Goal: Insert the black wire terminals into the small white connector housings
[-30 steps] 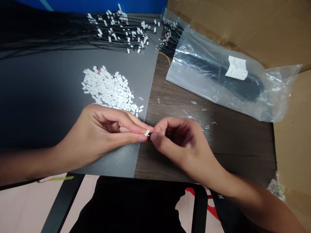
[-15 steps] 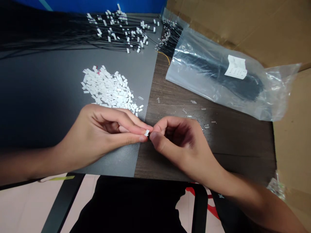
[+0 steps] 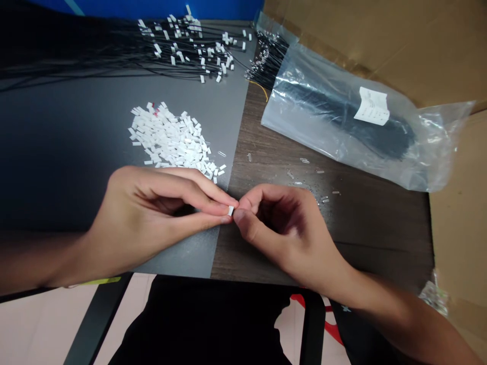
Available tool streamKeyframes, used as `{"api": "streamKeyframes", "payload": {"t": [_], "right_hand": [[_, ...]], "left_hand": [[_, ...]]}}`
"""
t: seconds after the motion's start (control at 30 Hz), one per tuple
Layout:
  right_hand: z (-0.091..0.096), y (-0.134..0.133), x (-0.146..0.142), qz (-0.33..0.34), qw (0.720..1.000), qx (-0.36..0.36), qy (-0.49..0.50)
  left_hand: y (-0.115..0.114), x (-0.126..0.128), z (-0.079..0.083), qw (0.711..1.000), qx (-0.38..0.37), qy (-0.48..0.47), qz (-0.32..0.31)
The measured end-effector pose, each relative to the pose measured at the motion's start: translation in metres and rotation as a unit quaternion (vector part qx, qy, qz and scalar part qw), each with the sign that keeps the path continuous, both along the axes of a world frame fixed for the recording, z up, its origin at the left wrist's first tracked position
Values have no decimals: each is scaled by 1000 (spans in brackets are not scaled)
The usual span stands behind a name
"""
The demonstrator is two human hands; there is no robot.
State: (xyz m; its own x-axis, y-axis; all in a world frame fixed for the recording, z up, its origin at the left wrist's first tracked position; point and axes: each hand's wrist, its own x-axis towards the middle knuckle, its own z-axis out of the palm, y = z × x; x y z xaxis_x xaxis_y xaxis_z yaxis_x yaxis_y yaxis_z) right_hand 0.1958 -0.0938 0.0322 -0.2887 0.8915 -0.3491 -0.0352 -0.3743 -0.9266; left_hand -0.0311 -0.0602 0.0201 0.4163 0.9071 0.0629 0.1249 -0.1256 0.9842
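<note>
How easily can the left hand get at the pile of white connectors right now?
Probably easily: the left hand lies just below the pile of white connectors, with nothing between them, though its fingertips are busy pinching a small white connector.

The left hand (image 3: pixel 148 218) and right hand (image 3: pixel 287 233) hide most of the tiny white connector (image 3: pixel 230 211), and whether the right hand grips anything cannot be made out. At upper left, the black wires (image 3: pixel 114 53) run off the frame's edge. The label (image 3: pixel 373 105) on the plastic bag (image 3: pixel 335 116) is too small to read, and the clear bits (image 3: pixel 304 160) on the wooden tabletop (image 3: pixel 380 238) are too small to identify.
</note>
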Motion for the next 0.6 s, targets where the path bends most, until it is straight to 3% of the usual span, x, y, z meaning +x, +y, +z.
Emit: {"api": "streamKeyframes", "payload": {"t": [0.43,0.6], "right_hand": [[-12,-5,1,-21,998,64,-8],[-11,-4,-1,-33,994,94,-32]], "left_hand": [[-1,0,-6,1000,-29,-9,5],[7,-2,-9,994,-93,-52,-7]]}}
